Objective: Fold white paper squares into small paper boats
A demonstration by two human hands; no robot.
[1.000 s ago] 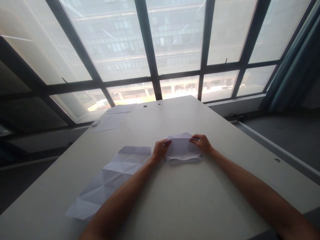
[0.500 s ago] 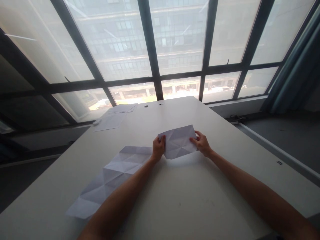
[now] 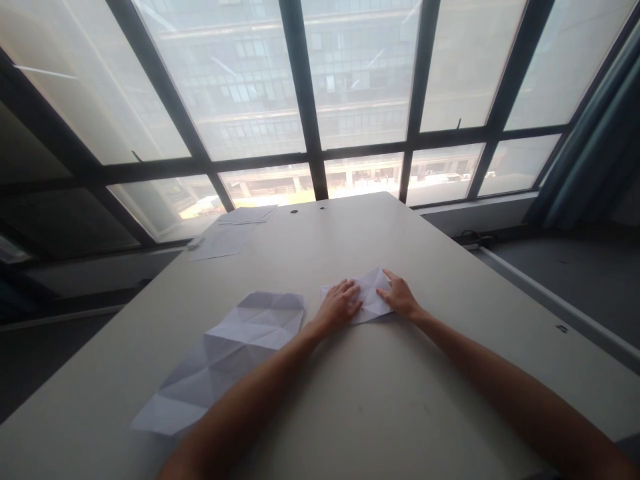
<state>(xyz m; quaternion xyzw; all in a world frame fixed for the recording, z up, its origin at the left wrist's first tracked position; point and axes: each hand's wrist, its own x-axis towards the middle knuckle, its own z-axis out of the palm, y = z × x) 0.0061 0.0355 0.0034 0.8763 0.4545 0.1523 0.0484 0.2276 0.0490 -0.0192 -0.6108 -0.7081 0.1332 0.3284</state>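
Note:
A folded, creased sheet of white paper (image 3: 371, 293) lies on the white table in front of me. My left hand (image 3: 341, 303) rests flat across its left part, fingers spread over the creases. At the right edge, my right hand (image 3: 400, 295) pinches the paper between thumb and fingers. To the left of my left forearm lies a larger creased sheet of paper (image 3: 240, 333), unfolded and slightly raised along its fold lines; the forearm hides part of it.
Several flat sheets of paper (image 3: 225, 241) lie at the table's far left corner, a small white object (image 3: 194, 244) beside them. The white table (image 3: 450, 387) reaches toward the large windows. A small dark mark (image 3: 562, 329) shows near its right edge.
The folded paper has come down from between both hands onto the table. My left hand has let go of its left edge and now lies flat on top; the right hand still grips the right edge.

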